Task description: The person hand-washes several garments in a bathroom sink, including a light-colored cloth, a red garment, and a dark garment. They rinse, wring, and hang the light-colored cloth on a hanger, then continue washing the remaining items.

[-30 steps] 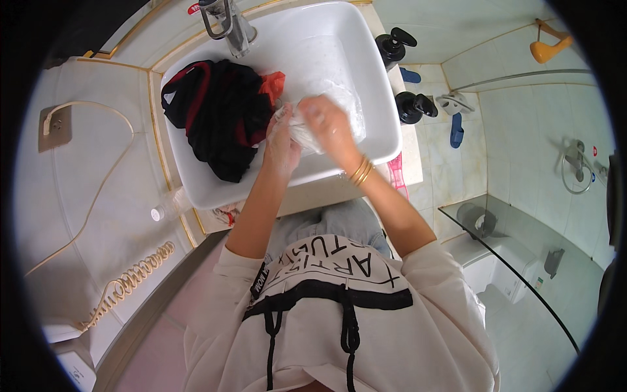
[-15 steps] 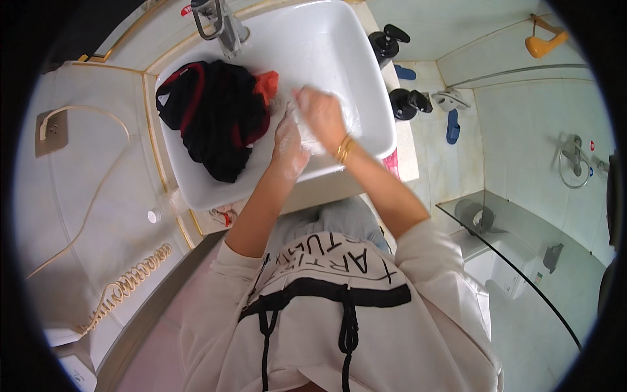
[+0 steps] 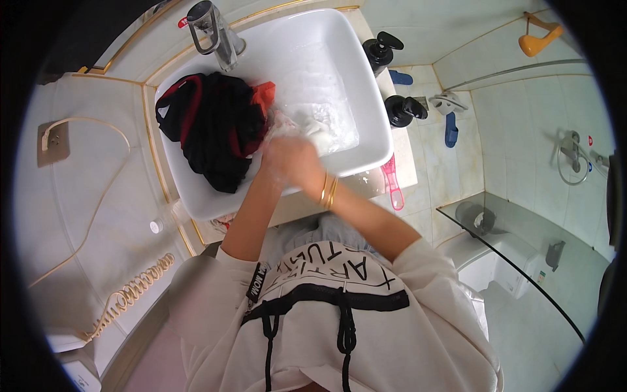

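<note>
Close together at the near side of the white sink, both my hands are closed on a wet white cloth. My right hand, with gold bangles at its wrist, lies over the left and is blurred by motion. Of my left hand only a part shows beside it; its fingers are mostly hidden. Beyond the hands the cloth spreads into shallow, sudsy water. Left of it a bunched black garment with dark red trim lies in the sink, with an orange-red piece of fabric at its right edge.
A metal faucet stands at the sink's far left corner. Two black pump bottles and a pink brush are along the right side. Blue slippers lie on the floor; a glass panel is at lower right.
My hands have come nearer to me, toward the sink's front edge, and the right now covers more of the left. More of the white cloth and the pink brush shows.
</note>
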Action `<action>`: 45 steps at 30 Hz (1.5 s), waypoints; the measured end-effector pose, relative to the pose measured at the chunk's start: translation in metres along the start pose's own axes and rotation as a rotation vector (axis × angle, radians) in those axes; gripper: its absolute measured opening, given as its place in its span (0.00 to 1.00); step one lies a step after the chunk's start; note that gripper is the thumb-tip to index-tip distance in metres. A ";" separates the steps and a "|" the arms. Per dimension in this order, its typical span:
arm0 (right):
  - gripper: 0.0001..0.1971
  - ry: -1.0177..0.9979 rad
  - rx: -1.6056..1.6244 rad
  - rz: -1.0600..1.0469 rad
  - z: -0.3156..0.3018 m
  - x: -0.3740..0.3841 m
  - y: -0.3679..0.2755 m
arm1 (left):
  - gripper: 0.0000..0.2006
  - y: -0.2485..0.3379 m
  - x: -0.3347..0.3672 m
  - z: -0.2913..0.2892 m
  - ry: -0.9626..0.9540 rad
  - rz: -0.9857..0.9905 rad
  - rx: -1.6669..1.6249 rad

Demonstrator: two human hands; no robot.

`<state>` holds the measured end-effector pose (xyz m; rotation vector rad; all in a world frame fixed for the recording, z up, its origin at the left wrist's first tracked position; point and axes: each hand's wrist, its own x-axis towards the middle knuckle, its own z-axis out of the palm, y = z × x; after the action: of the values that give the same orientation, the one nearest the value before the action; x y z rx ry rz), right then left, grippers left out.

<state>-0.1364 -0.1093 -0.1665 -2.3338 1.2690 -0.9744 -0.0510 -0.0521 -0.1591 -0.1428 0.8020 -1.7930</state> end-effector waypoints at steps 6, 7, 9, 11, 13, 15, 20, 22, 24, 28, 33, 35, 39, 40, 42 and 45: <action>0.17 -0.039 0.917 0.647 -0.030 0.017 0.012 | 0.23 -0.032 -0.014 0.015 0.334 0.226 0.940; 0.17 -0.128 1.075 0.757 -0.037 0.019 0.015 | 0.22 -0.035 -0.018 0.023 0.345 0.178 0.959; 0.18 -0.124 1.361 0.884 -0.046 0.017 0.021 | 0.21 -0.039 -0.025 0.037 0.318 0.164 1.093; 0.17 -0.203 1.451 0.993 -0.049 0.012 0.028 | 0.19 -0.039 -0.033 0.043 0.371 0.226 1.288; 0.17 -0.206 1.583 0.909 -0.047 0.009 0.034 | 0.18 -0.035 -0.036 0.044 0.238 0.419 1.267; 0.16 -0.226 1.445 1.028 -0.047 0.008 0.031 | 0.20 -0.031 -0.037 0.039 0.115 0.545 1.251; 0.12 -0.076 0.942 0.477 -0.061 0.010 -0.026 | 0.17 -0.015 -0.023 0.027 0.291 0.725 1.135; 0.08 -0.056 0.653 0.167 -0.060 0.001 -0.060 | 0.16 -0.005 -0.010 0.025 -0.133 0.419 1.042; 0.07 -0.268 0.371 -0.161 -0.055 -0.004 -0.077 | 0.16 0.000 -0.001 0.017 -0.511 0.097 0.819; 0.06 -0.268 0.069 0.213 -0.025 -0.004 -0.050 | 0.18 0.001 0.001 -0.003 0.207 0.539 1.232; 0.05 -0.310 0.169 -0.237 -0.005 -0.019 -0.031 | 0.19 0.005 0.009 -0.002 -0.341 0.083 0.723; 0.03 -0.213 0.036 -0.071 -0.006 -0.014 -0.043 | 0.20 0.003 0.011 0.000 0.098 0.324 0.907; 0.06 0.058 -0.218 0.635 -0.002 0.014 -0.069 | 0.19 -0.002 0.007 0.001 0.009 0.378 0.960; 0.07 0.102 -0.275 0.828 -0.002 0.017 -0.082 | 0.19 -0.001 0.006 0.003 -0.215 0.205 0.856; 0.07 -0.031 -0.179 0.763 -0.008 0.021 -0.079 | 0.19 -0.001 0.002 0.002 -0.266 0.130 0.840; 0.06 -0.117 0.093 0.340 -0.022 0.018 -0.046 | 0.19 0.003 -0.001 0.000 0.407 0.559 1.137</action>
<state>-0.1163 -0.0969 -0.1177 -1.9865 1.4748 -0.7561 -0.0483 -0.0517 -0.1610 1.1024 -0.0303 -1.4920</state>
